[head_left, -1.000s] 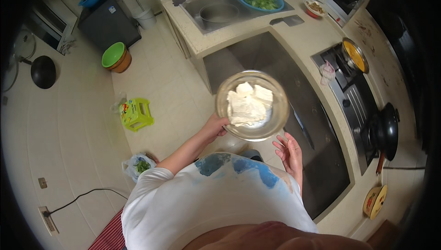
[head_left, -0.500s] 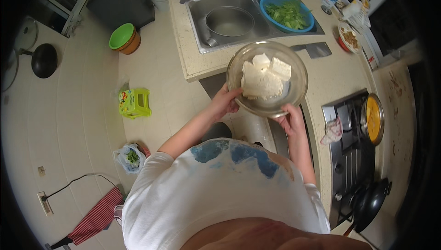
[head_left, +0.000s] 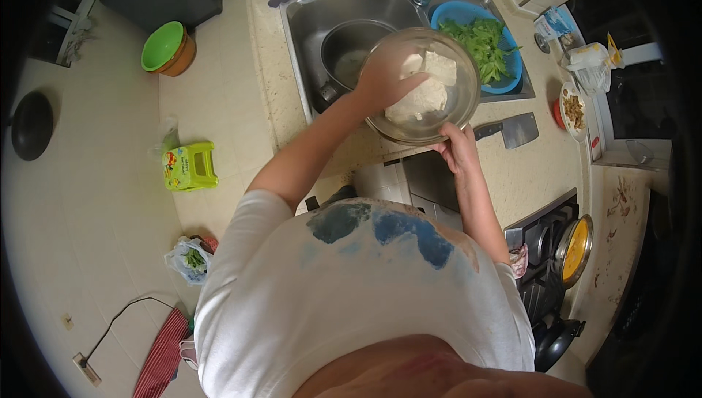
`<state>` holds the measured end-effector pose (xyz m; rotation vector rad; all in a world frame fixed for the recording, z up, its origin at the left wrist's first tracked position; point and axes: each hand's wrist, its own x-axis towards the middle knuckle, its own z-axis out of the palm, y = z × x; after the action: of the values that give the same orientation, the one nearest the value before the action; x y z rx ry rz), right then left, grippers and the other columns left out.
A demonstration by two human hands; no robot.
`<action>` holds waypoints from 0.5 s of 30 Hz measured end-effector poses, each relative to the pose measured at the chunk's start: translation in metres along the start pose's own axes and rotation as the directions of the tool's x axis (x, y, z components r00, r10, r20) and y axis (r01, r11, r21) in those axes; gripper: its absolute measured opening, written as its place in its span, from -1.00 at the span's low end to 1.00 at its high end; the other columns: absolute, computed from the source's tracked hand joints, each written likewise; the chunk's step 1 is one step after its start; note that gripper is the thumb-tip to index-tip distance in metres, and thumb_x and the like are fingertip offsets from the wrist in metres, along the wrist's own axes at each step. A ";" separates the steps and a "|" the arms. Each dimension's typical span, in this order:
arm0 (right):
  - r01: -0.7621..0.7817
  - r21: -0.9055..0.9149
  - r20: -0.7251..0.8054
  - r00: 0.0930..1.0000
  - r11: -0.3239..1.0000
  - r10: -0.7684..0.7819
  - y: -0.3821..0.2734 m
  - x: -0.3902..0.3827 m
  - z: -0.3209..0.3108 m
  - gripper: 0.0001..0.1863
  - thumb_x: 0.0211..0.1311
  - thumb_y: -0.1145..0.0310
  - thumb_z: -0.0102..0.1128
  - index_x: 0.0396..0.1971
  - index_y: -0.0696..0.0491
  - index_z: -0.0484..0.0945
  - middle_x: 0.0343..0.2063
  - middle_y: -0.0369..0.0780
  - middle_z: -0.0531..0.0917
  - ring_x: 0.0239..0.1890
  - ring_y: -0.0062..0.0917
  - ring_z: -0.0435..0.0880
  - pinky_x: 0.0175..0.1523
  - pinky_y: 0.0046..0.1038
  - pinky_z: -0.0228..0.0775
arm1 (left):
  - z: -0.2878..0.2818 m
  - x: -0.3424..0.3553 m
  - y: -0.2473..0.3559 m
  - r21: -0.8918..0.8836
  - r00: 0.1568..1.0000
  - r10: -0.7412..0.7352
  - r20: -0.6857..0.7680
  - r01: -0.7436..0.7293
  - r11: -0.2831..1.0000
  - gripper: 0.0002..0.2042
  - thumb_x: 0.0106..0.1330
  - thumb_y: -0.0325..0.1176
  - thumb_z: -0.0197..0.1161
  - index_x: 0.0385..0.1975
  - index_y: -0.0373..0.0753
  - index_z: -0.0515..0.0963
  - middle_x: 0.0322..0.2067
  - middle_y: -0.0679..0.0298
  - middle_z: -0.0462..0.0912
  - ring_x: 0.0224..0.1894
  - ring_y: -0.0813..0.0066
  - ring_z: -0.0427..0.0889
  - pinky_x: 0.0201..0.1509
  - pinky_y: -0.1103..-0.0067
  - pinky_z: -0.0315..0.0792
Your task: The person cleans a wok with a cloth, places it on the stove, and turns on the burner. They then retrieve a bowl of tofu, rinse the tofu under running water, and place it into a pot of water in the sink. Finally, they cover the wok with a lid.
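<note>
Left hand [head_left: 384,76] is reaching over the rim into the clear round glass bowl [head_left: 461,109], grip spread flat over the white tofu blocks [head_left: 428,95] inside. Right hand [head_left: 457,149] is supporting the bowl from below at its near edge, grip curled against the glass. Bowl is being held tilted over the near edge of the steel sink [head_left: 307,25], above the beige stone tabletop [head_left: 270,84]. Steel pot [head_left: 347,54] is sitting in the sink just beside the bowl; blue plastic basin [head_left: 508,80] of green leaves [head_left: 482,43] is sitting behind. Steel cleaver [head_left: 512,130] is lying on the tabletop near the right hand.
</note>
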<state>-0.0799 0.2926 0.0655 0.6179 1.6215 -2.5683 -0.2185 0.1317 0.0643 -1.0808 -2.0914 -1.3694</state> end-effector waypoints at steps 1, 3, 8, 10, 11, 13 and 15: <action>0.000 -0.010 -0.002 1.000 1.000 0.000 -0.002 0.009 0.003 -0.55 -0.01 0.60 -0.08 -0.03 0.36 0.22 -0.15 0.01 0.49 -0.19 -0.25 0.60 -0.21 -0.20 0.61 | 0.009 0.014 -0.009 0.016 0.997 0.030 0.068 -0.031 0.999 -0.56 0.03 -0.24 0.35 -0.12 -0.32 0.47 -0.11 0.06 0.51 -0.05 0.14 0.47 0.04 0.40 0.36; -0.022 -0.020 0.007 1.000 1.000 0.022 -0.007 0.021 0.007 -0.56 0.00 0.60 -0.08 -0.03 0.36 0.22 -0.15 0.01 0.48 -0.20 -0.25 0.60 -0.21 -0.19 0.61 | 0.025 0.036 -0.023 0.049 0.975 0.063 0.214 -0.075 0.996 -0.54 0.02 -0.18 0.35 -0.12 -0.32 0.48 -0.09 0.03 0.50 -0.01 0.11 0.44 0.06 0.36 0.34; -0.087 0.021 0.077 0.993 0.996 0.085 -0.013 0.029 0.018 -0.53 0.02 0.60 -0.08 0.01 0.37 0.19 -0.14 0.03 0.48 -0.20 -0.26 0.61 -0.23 -0.24 0.62 | 0.033 0.053 -0.043 0.266 0.848 -0.185 0.496 0.054 0.963 -0.50 -0.06 -0.15 0.38 -0.15 -0.30 0.46 -0.13 0.04 0.48 -0.01 0.11 0.43 0.04 0.34 0.34; -0.098 0.032 0.093 0.991 0.995 0.095 -0.013 0.032 0.020 -0.53 0.03 0.59 -0.08 0.01 0.38 0.18 -0.14 0.03 0.49 -0.20 -0.27 0.61 -0.24 -0.26 0.63 | 0.033 0.052 -0.047 0.294 0.839 -0.229 0.493 0.087 0.952 -0.47 -0.11 -0.14 0.40 -0.15 -0.31 0.45 -0.11 0.04 0.47 0.00 0.11 0.44 0.04 0.34 0.35; -0.103 0.028 0.092 0.991 0.994 0.100 -0.013 0.034 0.021 -0.53 0.03 0.59 -0.08 0.01 0.37 0.18 -0.14 0.03 0.48 -0.20 -0.26 0.61 -0.24 -0.26 0.63 | 0.034 0.050 -0.048 0.306 0.833 -0.253 0.492 0.106 0.946 -0.44 -0.13 -0.14 0.41 -0.14 -0.32 0.45 -0.10 0.02 0.47 0.01 0.12 0.44 0.03 0.34 0.36; -0.116 0.032 0.104 0.988 0.993 0.112 -0.012 0.039 0.020 -0.54 0.03 0.59 -0.07 0.00 0.37 0.19 -0.14 0.02 0.49 -0.20 -0.25 0.61 -0.25 -0.24 0.63 | 0.039 0.045 -0.048 0.300 0.854 -0.296 0.429 0.174 0.938 -0.42 -0.17 -0.15 0.43 -0.14 -0.33 0.44 -0.09 0.01 0.47 0.01 0.13 0.45 0.03 0.34 0.37; -0.147 0.042 0.110 0.984 0.988 0.141 -0.011 0.044 0.017 -0.55 0.04 0.58 -0.07 -0.01 0.36 0.20 -0.15 0.01 0.49 -0.19 -0.24 0.61 -0.26 -0.23 0.63 | 0.048 0.040 -0.046 0.262 0.880 -0.351 0.319 0.275 0.925 -0.41 -0.19 -0.17 0.45 -0.14 -0.33 0.43 -0.11 0.00 0.48 0.00 0.13 0.46 0.02 0.34 0.38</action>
<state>-0.1285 0.2902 0.0659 0.5678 1.4293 -2.4980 -0.2754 0.1797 0.0449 -0.9917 -2.7138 -1.1077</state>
